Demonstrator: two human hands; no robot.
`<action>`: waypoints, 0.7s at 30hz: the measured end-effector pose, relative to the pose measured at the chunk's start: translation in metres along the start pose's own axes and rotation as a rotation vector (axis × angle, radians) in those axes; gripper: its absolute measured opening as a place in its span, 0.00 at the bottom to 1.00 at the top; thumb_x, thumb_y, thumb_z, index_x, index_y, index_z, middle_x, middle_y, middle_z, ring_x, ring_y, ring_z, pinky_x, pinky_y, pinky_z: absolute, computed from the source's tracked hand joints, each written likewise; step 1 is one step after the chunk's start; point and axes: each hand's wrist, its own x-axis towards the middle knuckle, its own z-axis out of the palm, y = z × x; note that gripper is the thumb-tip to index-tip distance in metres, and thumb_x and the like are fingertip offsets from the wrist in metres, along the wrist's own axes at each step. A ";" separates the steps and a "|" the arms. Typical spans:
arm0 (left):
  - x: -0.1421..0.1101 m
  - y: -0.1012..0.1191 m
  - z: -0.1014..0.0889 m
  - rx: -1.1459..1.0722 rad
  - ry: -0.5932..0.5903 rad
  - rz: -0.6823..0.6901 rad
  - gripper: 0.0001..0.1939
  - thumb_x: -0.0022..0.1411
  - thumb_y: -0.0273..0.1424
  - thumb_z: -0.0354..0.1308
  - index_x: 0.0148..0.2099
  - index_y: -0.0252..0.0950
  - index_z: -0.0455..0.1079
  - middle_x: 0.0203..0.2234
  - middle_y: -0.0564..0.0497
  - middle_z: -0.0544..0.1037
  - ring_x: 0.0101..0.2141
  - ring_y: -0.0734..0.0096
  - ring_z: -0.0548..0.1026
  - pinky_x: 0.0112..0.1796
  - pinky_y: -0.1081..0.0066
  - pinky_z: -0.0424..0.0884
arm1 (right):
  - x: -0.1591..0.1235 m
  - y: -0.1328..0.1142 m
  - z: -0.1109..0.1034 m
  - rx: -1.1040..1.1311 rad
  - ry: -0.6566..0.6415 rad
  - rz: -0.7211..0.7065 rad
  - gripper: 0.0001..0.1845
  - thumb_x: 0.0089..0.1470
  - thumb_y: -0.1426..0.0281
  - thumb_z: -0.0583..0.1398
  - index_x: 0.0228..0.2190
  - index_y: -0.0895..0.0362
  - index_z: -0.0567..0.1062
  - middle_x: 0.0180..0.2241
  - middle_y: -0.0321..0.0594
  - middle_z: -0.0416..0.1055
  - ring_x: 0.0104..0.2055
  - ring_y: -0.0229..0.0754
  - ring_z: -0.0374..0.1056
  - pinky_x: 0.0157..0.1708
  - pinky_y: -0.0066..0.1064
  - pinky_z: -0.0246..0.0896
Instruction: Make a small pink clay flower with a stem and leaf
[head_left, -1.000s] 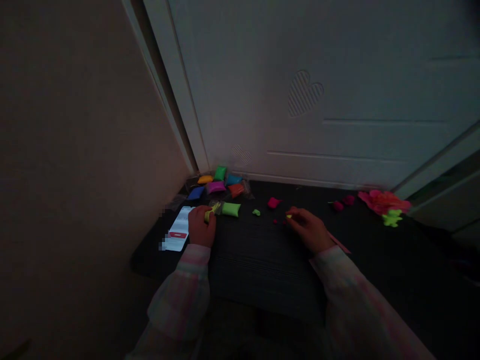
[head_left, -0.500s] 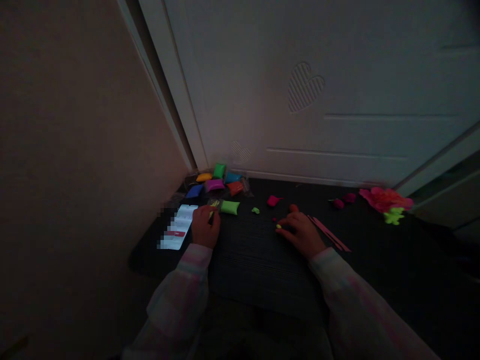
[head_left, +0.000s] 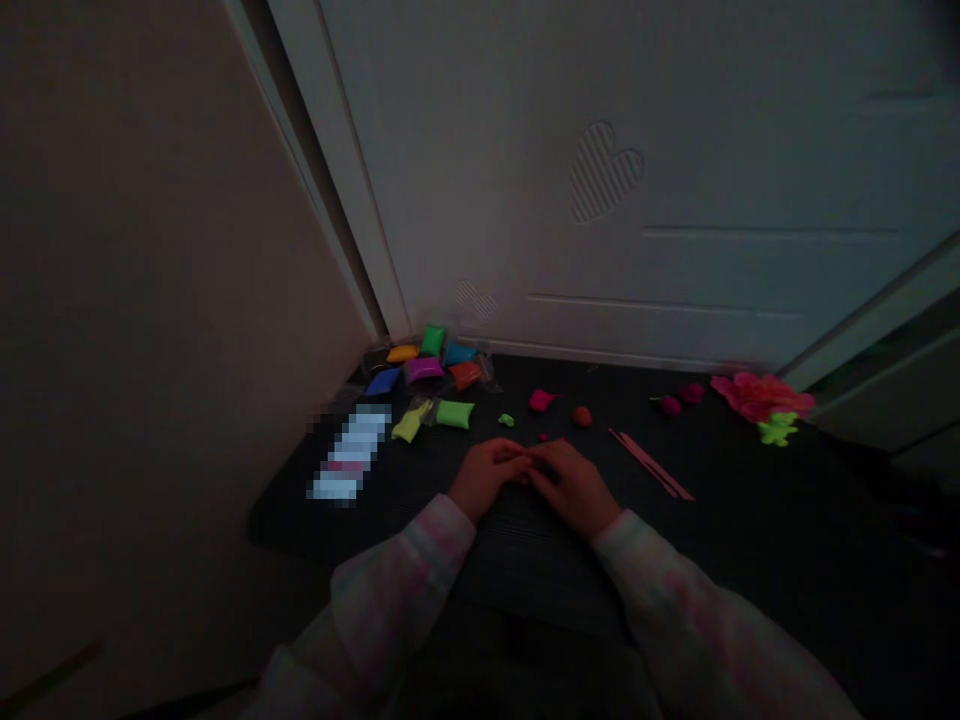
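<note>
A tiny red bead (head_left: 543,437), round and bright, sits on a dark, grained tabletop (head_left: 536,575) just beyond a person's meeting fingertips, at 1 o'clock from them. The left hand (head_left: 486,480) and right hand (head_left: 574,485) come together with fingers curled inward and tips touching; whether they pinch anything cannot be told. An uneven light-green lump (head_left: 506,420) lies near at 11 o'clock, a vivid pink piece (head_left: 540,400) with a tapered end at 12, and a rounded orange-brown ball (head_left: 582,416) at 2. A lime-green packet (head_left: 454,414) and a yellow packet (head_left: 409,424) rest at 10, more colored packets (head_left: 425,370) behind them. Slim pink sticks (head_left: 651,465) lie at 3; a pixelated lit panel (head_left: 349,453) glows at 9. Under dim light, a white door (head_left: 480,180) embossed with striped hearts stands at 12, a brownish wall (head_left: 150,300) at 10.
</note>
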 end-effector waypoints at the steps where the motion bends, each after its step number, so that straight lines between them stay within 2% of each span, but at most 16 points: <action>1: 0.000 0.000 0.000 -0.032 0.002 -0.017 0.12 0.44 0.31 0.62 0.33 0.30 0.68 0.26 0.50 0.75 0.24 0.78 0.71 0.29 0.74 0.69 | 0.000 0.001 0.000 0.004 0.011 0.003 0.08 0.48 0.72 0.54 0.33 0.55 0.70 0.32 0.42 0.70 0.36 0.43 0.65 0.40 0.40 0.61; 6: -0.002 0.001 0.000 -0.133 -0.005 -0.086 0.14 0.42 0.30 0.63 0.33 0.30 0.67 0.27 0.49 0.75 0.28 0.76 0.72 0.32 0.74 0.69 | 0.001 0.002 -0.001 0.051 0.050 0.026 0.07 0.47 0.71 0.54 0.30 0.56 0.71 0.31 0.43 0.69 0.37 0.44 0.64 0.40 0.42 0.60; 12: 0.000 0.001 -0.002 -0.132 -0.009 -0.112 0.11 0.40 0.27 0.64 0.29 0.29 0.67 0.23 0.52 0.74 0.24 0.78 0.72 0.30 0.75 0.68 | 0.003 -0.005 0.001 0.172 0.037 0.106 0.04 0.43 0.73 0.56 0.25 0.55 0.71 0.28 0.40 0.68 0.34 0.42 0.63 0.40 0.40 0.58; 16: 0.003 0.000 -0.006 -0.081 0.010 -0.086 0.07 0.42 0.25 0.61 0.28 0.30 0.67 0.20 0.54 0.73 0.21 0.80 0.70 0.27 0.76 0.66 | 0.003 -0.007 -0.004 0.323 0.014 0.220 0.02 0.41 0.70 0.57 0.21 0.56 0.70 0.22 0.36 0.66 0.26 0.37 0.62 0.29 0.33 0.59; 19: 0.005 -0.001 -0.011 -0.024 0.060 -0.041 0.06 0.42 0.23 0.61 0.27 0.30 0.68 0.18 0.55 0.73 0.20 0.80 0.69 0.26 0.77 0.64 | 0.004 -0.002 -0.021 0.495 0.027 0.309 0.09 0.43 0.63 0.57 0.21 0.56 0.68 0.18 0.34 0.63 0.20 0.34 0.59 0.21 0.28 0.56; 21: 0.006 -0.001 -0.013 0.002 0.094 -0.019 0.06 0.42 0.23 0.61 0.28 0.30 0.68 0.18 0.54 0.73 0.21 0.80 0.69 0.27 0.76 0.64 | 0.005 0.003 -0.034 0.603 0.086 0.348 0.14 0.45 0.57 0.52 0.22 0.55 0.65 0.18 0.32 0.62 0.20 0.33 0.59 0.22 0.28 0.57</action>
